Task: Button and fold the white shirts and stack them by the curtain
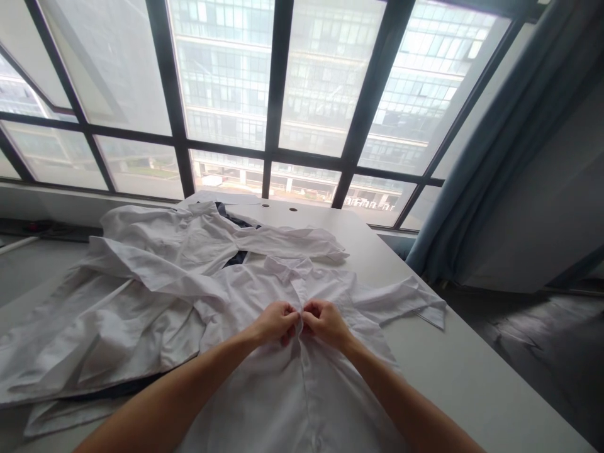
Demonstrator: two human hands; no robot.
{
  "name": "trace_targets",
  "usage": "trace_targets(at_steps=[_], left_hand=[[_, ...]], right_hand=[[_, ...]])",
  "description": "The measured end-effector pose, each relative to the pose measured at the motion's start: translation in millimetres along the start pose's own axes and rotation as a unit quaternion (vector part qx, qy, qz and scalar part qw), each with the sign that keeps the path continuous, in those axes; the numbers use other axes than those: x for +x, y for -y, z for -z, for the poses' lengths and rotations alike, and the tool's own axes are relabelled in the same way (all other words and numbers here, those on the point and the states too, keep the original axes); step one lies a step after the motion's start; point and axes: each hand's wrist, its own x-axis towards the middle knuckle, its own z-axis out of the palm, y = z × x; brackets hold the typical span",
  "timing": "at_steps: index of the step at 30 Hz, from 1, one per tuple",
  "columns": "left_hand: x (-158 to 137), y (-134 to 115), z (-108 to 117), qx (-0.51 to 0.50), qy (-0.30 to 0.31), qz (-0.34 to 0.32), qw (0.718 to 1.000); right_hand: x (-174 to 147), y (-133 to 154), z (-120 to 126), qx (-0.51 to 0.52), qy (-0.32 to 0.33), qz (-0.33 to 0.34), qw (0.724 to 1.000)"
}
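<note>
Pinching with left hand [279, 322] and right hand [324, 322], close together, the placket [306, 384] of a white shirt [346, 384], spread towards six o'clock on a white table [476, 377]. Probably light, soft, quick to crease; better to hold by the placket, likely firmer. See other white garments [155, 242] at ten o'clock, windows [226, 75] at twelve, curtain [493, 138] at two.

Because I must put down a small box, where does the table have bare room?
The table is bare right of the front shirt, nearer than the sleeve on that side, and beyond that sleeve towards the round holes. White garments crowd the left; the left hand and right hand pinch the shirt's middle.
</note>
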Motion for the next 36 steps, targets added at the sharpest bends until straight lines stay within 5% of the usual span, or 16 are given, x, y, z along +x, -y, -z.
trace_targets(at_steps=[24,36], left_hand=[[-2.5,1.1,1.1,-0.001,-0.004,-0.037,0.999],[-0.6,6.0,1.2,-0.018,0.001,-0.035,0.999]], right_hand=[[-6.0,-20.4,-5.4,0.076,-0.040,-0.030,0.996],[-8.0,-17.1,-3.4,0.095,0.006,-0.023,0.995]])
